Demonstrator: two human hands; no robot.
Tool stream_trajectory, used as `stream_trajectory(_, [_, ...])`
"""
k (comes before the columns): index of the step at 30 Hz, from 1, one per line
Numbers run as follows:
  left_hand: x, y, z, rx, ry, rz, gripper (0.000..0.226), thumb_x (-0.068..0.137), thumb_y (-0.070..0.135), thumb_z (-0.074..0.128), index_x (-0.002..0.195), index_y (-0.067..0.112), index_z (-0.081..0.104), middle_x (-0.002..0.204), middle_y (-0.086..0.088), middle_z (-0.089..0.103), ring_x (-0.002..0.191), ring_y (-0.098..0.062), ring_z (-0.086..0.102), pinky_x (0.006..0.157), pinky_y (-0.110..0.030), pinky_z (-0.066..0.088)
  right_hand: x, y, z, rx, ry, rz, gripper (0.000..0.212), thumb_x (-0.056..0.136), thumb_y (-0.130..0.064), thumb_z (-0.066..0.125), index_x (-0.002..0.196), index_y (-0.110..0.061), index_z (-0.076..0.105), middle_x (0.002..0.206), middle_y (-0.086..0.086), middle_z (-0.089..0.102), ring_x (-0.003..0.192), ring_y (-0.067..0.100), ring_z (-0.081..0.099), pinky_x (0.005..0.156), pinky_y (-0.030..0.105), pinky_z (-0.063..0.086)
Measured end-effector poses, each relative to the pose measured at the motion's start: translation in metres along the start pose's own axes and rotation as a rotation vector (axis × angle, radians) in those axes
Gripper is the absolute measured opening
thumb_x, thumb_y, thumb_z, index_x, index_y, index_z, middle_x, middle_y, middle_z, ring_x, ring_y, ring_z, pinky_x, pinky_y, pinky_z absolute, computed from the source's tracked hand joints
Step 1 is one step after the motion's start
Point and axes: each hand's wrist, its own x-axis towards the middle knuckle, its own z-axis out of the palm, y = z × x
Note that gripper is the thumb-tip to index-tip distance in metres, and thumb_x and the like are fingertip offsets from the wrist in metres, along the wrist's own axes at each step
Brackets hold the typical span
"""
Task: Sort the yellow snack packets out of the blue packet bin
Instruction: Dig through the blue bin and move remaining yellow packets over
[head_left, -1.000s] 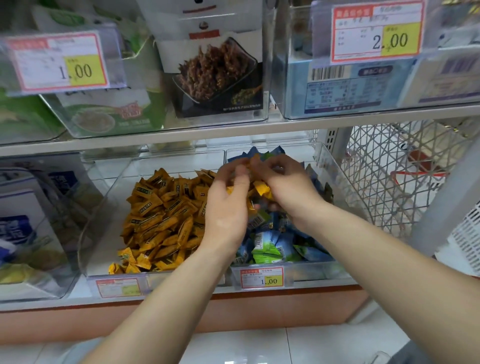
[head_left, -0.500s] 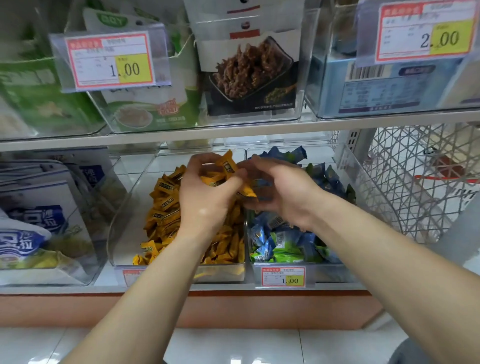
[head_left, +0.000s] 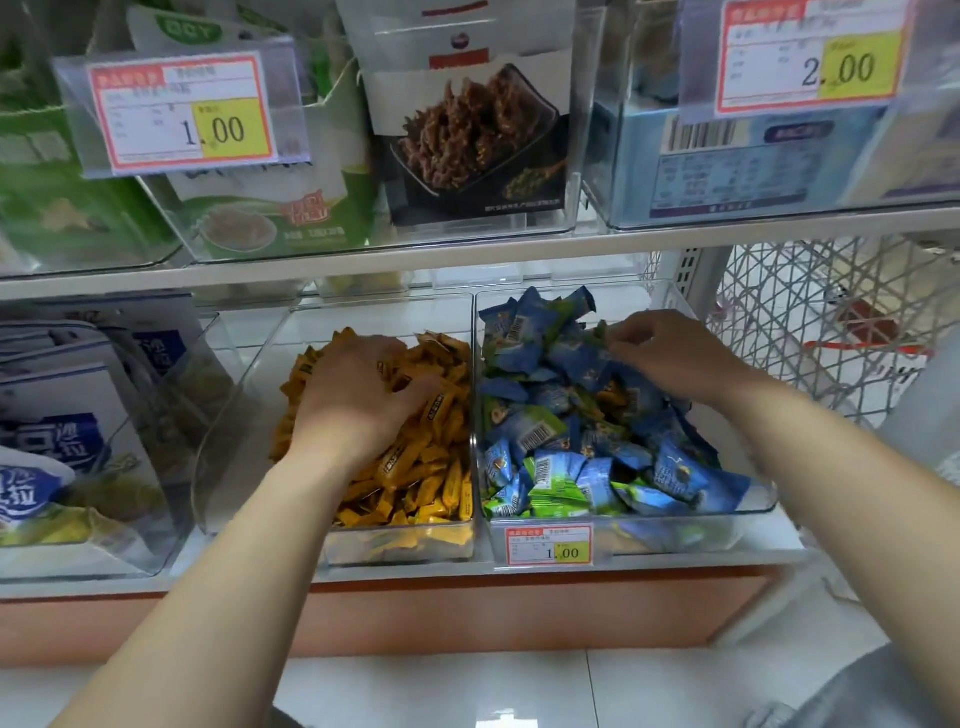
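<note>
Soft, even indoor light fills the scene, bright enough for true colours, with only faint, soft shadows. Above the shelf board (head_left: 519, 248) the clear bins (head_left: 582, 156) carry pale glare, and the price tags (head_left: 182, 117) look smeared — big digits readable, small print not. Below the shelf board the blue packets (head_left: 680, 473) are fairly sharp, while the left hand (head_left: 358, 400) is softly blurred. The shelf board bends toward its ends — wide-angle distortion. A floor tile (head_left: 415, 691) beneath it shows a small white glint.
</note>
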Motion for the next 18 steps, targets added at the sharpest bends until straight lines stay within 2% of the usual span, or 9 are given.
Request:
stream_trajectory(1, [-0.002,0.01,0.002,0.008,0.048,0.054,0.043,0.081,0.05,0.072,0.117,0.029,0.066,0.12,0.003,0.062,0.114,-0.02,0.056,0.087,-0.031,0.043,0.0,0.004,0.001,-0.03,-0.032,-0.007,0.011,0.095,-0.032,0.06,0.098,-0.026,0.069,0.1,-0.009,0.067,0.096,0.015,0.06,0.078,0.028,0.04])
stream_trajectory(3, [-0.007,0.034,0.007,-0.009,0.092,0.177,0.03,0.084,0.042,0.069,0.11,0.03,0.067,0.114,0.004,0.064,0.107,-0.019,0.058,0.083,-0.028,0.043,-0.001,0.008,0.004,-0.1,-0.101,-0.037,0.007,0.096,-0.031,0.06,0.098,-0.028,0.065,0.102,-0.006,0.064,0.096,0.015,0.058,0.08,0.028,0.039])
stream_trajectory(6, [-0.023,0.07,0.024,-0.071,-0.034,0.333,0.022,0.086,0.039,0.065,0.107,0.031,0.069,0.103,0.013,0.064,0.094,-0.006,0.059,0.08,-0.025,0.048,-0.001,0.012,0.009,-0.214,-0.149,-0.07,0.011,0.091,-0.031,0.067,0.097,-0.023,0.064,0.099,-0.004,0.059,0.093,0.017,0.056,0.075,0.029,0.038])
stream_trajectory(8, [-0.035,0.09,0.044,-0.066,-0.147,0.406,0.027,0.087,0.039,0.064,0.112,0.027,0.068,0.108,0.008,0.067,0.099,-0.01,0.061,0.086,-0.031,0.051,0.002,0.015,0.013,-0.282,-0.142,-0.102,0.019,0.088,-0.033,0.071,0.097,-0.017,0.065,0.097,0.0,0.059,0.09,0.019,0.057,0.071,0.029,0.038])
stream_trajectory(11, [-0.045,0.107,0.074,-0.029,-0.278,0.406,0.041,0.088,0.039,0.064,0.126,0.024,0.06,0.123,0.0,0.059,0.113,-0.019,0.056,0.095,-0.035,0.049,0.004,0.018,0.015,-0.299,-0.144,-0.114,0.028,0.086,-0.036,0.072,0.104,-0.018,0.06,0.1,-0.002,0.056,0.09,0.017,0.055,0.069,0.029,0.038])
stream_trajectory(14, [-0.039,0.107,0.095,0.104,-0.295,0.371,0.057,0.088,0.044,0.064,0.138,0.021,0.05,0.134,-0.004,0.051,0.125,-0.024,0.046,0.1,-0.037,0.046,0.002,0.019,0.017,-0.262,-0.174,-0.105,0.027,0.083,-0.036,0.072,0.1,-0.022,0.057,0.096,-0.006,0.058,0.089,0.016,0.055,0.071,0.03,0.042])
stream_trajectory(16, [-0.032,0.103,0.101,0.231,-0.272,0.385,0.061,0.088,0.052,0.06,0.14,0.022,0.049,0.137,-0.002,0.052,0.126,-0.026,0.045,0.101,-0.037,0.042,0.001,0.018,0.021,-0.24,-0.172,-0.113,0.02,0.082,-0.032,0.073,0.087,-0.019,0.058,0.083,-0.005,0.06,0.083,0.02,0.059,0.062,0.028,0.04])
stream_trajectory(18, [-0.024,0.099,0.103,0.3,-0.253,0.408,0.062,0.089,0.059,0.054,0.142,0.028,0.047,0.136,0.001,0.054,0.125,-0.026,0.047,0.099,-0.039,0.04,0.0,0.015,0.02,-0.21,-0.178,-0.094,0.025,0.082,-0.032,0.074,0.093,-0.015,0.058,0.083,-0.002,0.06,0.083,0.02,0.059,0.06,0.028,0.04])
